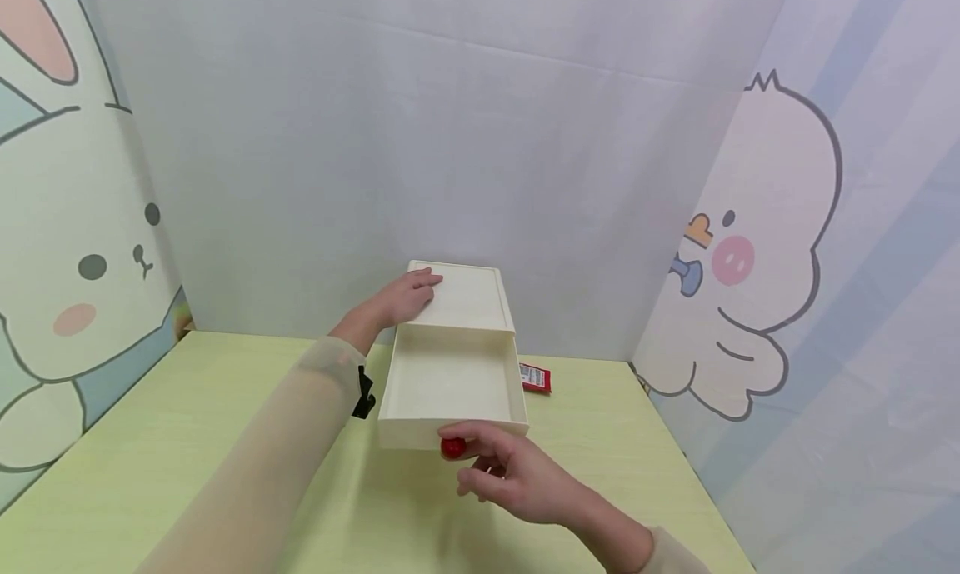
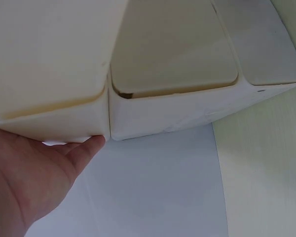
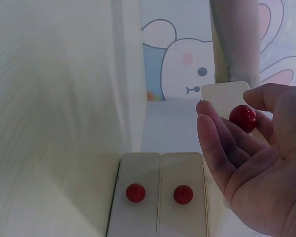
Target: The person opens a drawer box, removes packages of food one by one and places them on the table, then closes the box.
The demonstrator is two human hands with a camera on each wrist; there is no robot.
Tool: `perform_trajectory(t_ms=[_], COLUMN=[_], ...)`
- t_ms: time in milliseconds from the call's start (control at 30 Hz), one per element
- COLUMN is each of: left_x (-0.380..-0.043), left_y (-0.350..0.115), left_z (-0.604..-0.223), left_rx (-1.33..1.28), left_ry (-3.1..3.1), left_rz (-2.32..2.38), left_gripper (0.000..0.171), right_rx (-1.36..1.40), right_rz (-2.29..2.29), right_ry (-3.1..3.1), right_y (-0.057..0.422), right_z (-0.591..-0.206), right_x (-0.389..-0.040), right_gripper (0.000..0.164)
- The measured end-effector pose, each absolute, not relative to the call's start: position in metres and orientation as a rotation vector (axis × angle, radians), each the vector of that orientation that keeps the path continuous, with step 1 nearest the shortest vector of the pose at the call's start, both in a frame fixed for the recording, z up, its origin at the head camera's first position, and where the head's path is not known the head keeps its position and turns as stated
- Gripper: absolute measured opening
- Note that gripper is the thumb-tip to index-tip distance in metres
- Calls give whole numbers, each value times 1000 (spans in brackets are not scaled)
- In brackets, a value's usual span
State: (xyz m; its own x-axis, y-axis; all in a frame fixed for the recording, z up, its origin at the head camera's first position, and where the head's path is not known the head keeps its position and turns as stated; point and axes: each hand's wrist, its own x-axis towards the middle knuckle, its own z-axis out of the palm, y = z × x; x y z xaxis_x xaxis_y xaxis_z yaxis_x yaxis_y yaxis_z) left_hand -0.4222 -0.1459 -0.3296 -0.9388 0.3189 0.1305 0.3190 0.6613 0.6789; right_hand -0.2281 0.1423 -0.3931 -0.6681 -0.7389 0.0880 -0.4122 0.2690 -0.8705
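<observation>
A small white drawer cabinet (image 1: 468,295) stands on the table, its top drawer (image 1: 457,382) pulled well out toward me. Nothing lies on the part of the drawer floor that shows. My left hand (image 1: 407,297) rests on the cabinet top at its left edge, fingers extended. In the left wrist view, that hand (image 2: 44,173) lies along an edge of the white casing. At the drawer front, my right hand (image 1: 517,474) has its fingers curled about the round red knob (image 1: 453,447). The right wrist view shows this knob (image 3: 242,119) among the fingers.
Two more drawer fronts, each with a red knob (image 3: 183,194), show in the right wrist view. A red packet (image 1: 536,378) with a printed label lies on the pale table (image 1: 600,457), right of the cabinet. A grey curtain (image 1: 450,141) hangs behind, with cartoon-printed sheets at both sides.
</observation>
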Motion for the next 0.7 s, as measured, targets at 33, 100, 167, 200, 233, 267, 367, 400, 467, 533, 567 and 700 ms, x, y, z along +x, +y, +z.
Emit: perform_trajectory(t_ms=[33, 100, 167, 200, 233, 267, 367, 400, 467, 533, 567, 700], left_x=[-422, -423, -424, -424, -425, -425, -426, -427, -427, -427, -427, -426], left_y=[-146, -145, -145, -145, -145, -145, -145, -145, -145, -146, -146, -146], left_z=[-330, -330, -331, -331, -332, -332, -332, -333, -333, -332, -332, -331], left_rx=[-550, -550, -552, -553, -554, -556, -561, -561, -563, -563, -562, -559], left_ry=[-2862, -2862, -2861, -2860, -2860, -2860, -2859, -2860, -2863, -2864, -2863, -2860], left_rz=[-1171, -1171, -1175, -1175, -1171, -1168, -1161, -1153, -1149, -1153, -1153, -1161], left_gripper=[60, 60, 60, 60, 60, 60, 60, 60, 60, 60, 60, 60], right_rx=[-1052, -1057, -1075, -1086, -1091, -1089, -1087, -1083, -1080, -1078, -1076, -1059], right_rz=[-1367, -1379, -1391, -1395, -1398, -1398, -1398, -1396, -1398, -1400, -1402, -1407], right_ry=[2210, 2216, 2217, 2219, 2220, 2224, 2229, 2232, 2235, 2241, 2245, 2266], right_y=[141, 139, 138, 137, 136, 136, 135, 135, 134, 133, 132, 130], right_z=[-393, -393, -392, -392, -392, -392, -390, -390, -390, -389, -389, -388], right_x=[-229, -231, -232, -234, -235, -235, -238, -239, -240, -242, -243, -246], right_gripper=[45, 42, 41, 40, 39, 39, 38, 38, 38, 39, 38, 38])
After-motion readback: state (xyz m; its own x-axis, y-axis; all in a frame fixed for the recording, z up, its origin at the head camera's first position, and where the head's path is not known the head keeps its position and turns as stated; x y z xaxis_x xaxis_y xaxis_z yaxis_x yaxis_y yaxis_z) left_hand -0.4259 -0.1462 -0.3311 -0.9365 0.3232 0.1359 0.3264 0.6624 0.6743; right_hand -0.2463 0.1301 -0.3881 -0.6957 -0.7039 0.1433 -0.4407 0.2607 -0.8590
